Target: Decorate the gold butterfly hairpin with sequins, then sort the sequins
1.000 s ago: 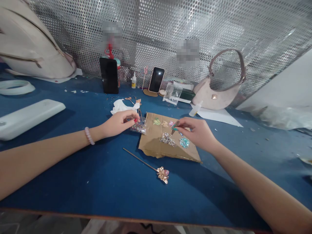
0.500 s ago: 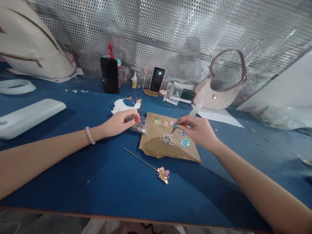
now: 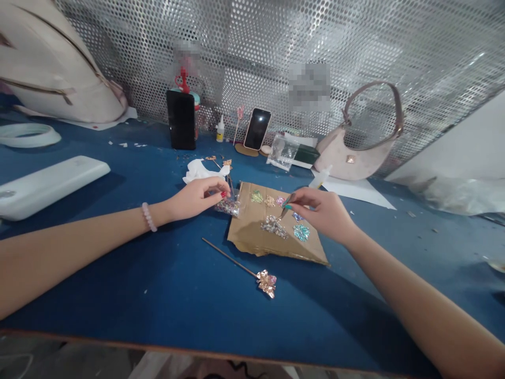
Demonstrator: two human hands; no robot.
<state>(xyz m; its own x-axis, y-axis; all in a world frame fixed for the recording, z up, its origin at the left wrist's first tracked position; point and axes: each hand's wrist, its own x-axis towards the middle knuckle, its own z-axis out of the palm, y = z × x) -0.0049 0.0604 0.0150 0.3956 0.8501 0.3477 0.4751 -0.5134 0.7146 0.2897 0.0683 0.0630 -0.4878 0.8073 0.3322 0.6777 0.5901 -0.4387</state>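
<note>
My right hand [image 3: 327, 210] pinches a pair of tweezers [image 3: 284, 211], their tips down at a pile of silvery rhinestones [image 3: 274, 226] on a piece of cardboard [image 3: 252, 243]. Small heaps of green [image 3: 256, 196], pale gold [image 3: 270, 201], pink [image 3: 280, 201], blue [image 3: 297, 216] and turquoise [image 3: 301, 232] stones lie around that pile. At the cardboard's left edge, my left hand [image 3: 197, 199] has its fingers curled and closed on a clear plastic bag [image 3: 231, 207] of mixed stones. Nearer to me, a gold butterfly hairpin [image 3: 266, 283] with pink on it lies on the blue table.
White tissue [image 3: 201, 171] and more gold hairpins [image 3: 228, 164] lie behind my left hand. At the back stand a black phone [image 3: 181, 121], a glue bottle [image 3: 220, 130], another phone [image 3: 257, 129] and a handbag [image 3: 347, 152]. A white oblong device [image 3: 55, 187] lies left; another glue bottle [image 3: 320, 178] is beyond my right hand.
The view has shifted slightly, so everything sits a little further right. Both hands keep nearly the same pose, and the tweezers stay at the silvery pile.
</note>
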